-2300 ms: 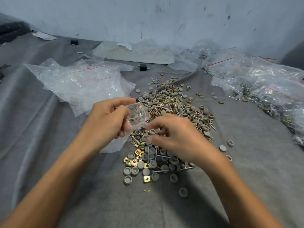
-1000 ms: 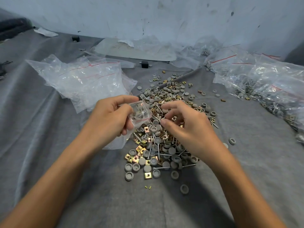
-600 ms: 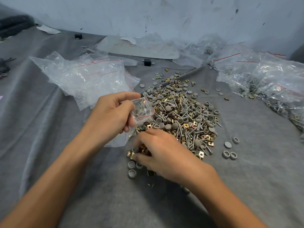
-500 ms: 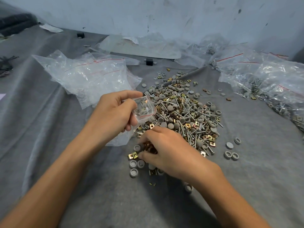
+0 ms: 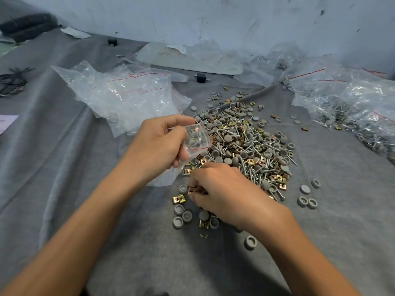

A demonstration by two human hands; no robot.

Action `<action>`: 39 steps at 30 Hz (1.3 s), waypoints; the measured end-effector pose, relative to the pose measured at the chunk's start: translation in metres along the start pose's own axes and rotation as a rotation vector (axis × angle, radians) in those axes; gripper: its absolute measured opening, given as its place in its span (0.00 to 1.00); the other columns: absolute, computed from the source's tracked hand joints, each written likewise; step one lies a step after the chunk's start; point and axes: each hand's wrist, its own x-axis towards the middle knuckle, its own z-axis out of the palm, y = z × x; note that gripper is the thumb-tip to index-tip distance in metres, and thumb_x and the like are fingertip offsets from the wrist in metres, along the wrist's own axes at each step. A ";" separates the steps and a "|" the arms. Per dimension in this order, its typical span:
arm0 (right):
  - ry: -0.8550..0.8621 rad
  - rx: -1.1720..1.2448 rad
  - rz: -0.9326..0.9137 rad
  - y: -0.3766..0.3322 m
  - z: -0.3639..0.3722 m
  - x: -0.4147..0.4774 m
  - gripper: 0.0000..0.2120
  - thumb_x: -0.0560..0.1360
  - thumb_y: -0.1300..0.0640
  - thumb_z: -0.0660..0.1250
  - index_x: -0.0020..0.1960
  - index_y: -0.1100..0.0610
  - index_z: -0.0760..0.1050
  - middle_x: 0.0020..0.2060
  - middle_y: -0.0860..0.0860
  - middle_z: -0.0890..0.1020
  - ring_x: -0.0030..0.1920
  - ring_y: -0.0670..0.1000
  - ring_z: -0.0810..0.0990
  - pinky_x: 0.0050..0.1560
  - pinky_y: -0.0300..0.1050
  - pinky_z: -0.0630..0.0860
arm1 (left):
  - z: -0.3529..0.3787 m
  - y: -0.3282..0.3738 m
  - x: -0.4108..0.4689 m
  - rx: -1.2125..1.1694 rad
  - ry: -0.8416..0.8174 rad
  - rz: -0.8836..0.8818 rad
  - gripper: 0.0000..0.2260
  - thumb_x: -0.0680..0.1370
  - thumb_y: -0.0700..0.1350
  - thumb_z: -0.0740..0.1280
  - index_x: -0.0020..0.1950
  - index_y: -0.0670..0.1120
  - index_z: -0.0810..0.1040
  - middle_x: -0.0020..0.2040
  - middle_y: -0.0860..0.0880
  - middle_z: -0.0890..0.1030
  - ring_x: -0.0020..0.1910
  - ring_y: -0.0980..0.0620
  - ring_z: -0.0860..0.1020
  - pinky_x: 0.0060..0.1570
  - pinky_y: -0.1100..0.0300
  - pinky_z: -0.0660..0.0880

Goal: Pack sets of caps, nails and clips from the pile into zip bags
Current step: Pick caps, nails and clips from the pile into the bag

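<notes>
Left hand (image 5: 159,146) pinches a small clear red-striped zip bag (image 5: 197,138), partly filled; right hand (image 5: 222,191) pinches brass clips (image 5: 197,190) at the pile (image 5: 245,146).

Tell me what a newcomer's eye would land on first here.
First, the big pile of grey caps, nails and brass clips heaped mid-cloth. Next, at its near-left edge, the left hand holding up a small zip bag with a few parts inside, while the right hand picks clips from the pile's near edge. Then the crumpled heap of empty bags at far left and the filled bags along the right.
</notes>
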 end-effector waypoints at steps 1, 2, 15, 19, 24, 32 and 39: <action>0.004 0.004 -0.003 -0.001 0.000 0.001 0.06 0.78 0.52 0.66 0.53 0.53 0.75 0.51 0.51 0.76 0.54 0.60 0.77 0.52 0.54 0.75 | 0.000 0.000 0.000 0.001 -0.001 0.000 0.16 0.79 0.37 0.61 0.59 0.51 0.82 0.25 0.47 0.78 0.21 0.54 0.72 0.23 0.68 0.68; 0.007 0.008 -0.006 -0.001 0.000 0.001 0.06 0.78 0.52 0.66 0.52 0.53 0.75 0.51 0.52 0.75 0.53 0.60 0.77 0.51 0.54 0.75 | 0.001 0.000 0.000 0.001 -0.001 -0.001 0.16 0.79 0.37 0.61 0.59 0.51 0.82 0.25 0.47 0.78 0.21 0.54 0.72 0.23 0.68 0.68; -0.024 0.158 -0.007 0.000 0.001 0.000 0.08 0.74 0.53 0.69 0.50 0.47 0.71 0.50 0.49 0.78 0.52 0.57 0.77 0.52 0.56 0.78 | 0.000 -0.003 0.000 0.020 -0.011 0.012 0.17 0.79 0.37 0.61 0.60 0.53 0.82 0.25 0.46 0.79 0.22 0.55 0.73 0.23 0.68 0.69; 0.016 0.126 -0.020 -0.001 0.002 -0.002 0.08 0.74 0.53 0.68 0.51 0.48 0.71 0.48 0.50 0.80 0.50 0.59 0.78 0.49 0.56 0.78 | 0.000 -0.004 0.000 0.028 -0.016 0.015 0.17 0.79 0.38 0.61 0.60 0.54 0.82 0.26 0.46 0.80 0.23 0.55 0.73 0.24 0.68 0.69; 0.077 0.104 -0.037 0.001 0.003 -0.003 0.07 0.75 0.53 0.68 0.52 0.48 0.73 0.46 0.48 0.81 0.49 0.57 0.78 0.48 0.55 0.77 | 0.000 -0.003 0.000 0.021 -0.019 0.016 0.17 0.79 0.37 0.61 0.59 0.54 0.82 0.26 0.46 0.79 0.22 0.55 0.73 0.23 0.68 0.69; 0.326 0.414 0.032 0.024 -0.005 -0.008 0.06 0.76 0.54 0.73 0.46 0.48 0.76 0.37 0.43 0.79 0.40 0.43 0.77 0.41 0.40 0.73 | 0.001 -0.004 0.000 0.015 -0.019 0.014 0.16 0.79 0.37 0.61 0.59 0.53 0.82 0.26 0.46 0.79 0.22 0.55 0.73 0.23 0.68 0.69; 0.518 0.727 0.089 0.044 -0.016 -0.014 0.04 0.78 0.56 0.72 0.47 0.50 0.78 0.36 0.43 0.81 0.33 0.40 0.76 0.35 0.34 0.70 | 0.003 -0.007 -0.001 0.053 -0.042 0.027 0.15 0.80 0.38 0.61 0.57 0.55 0.82 0.26 0.47 0.80 0.22 0.57 0.73 0.24 0.69 0.70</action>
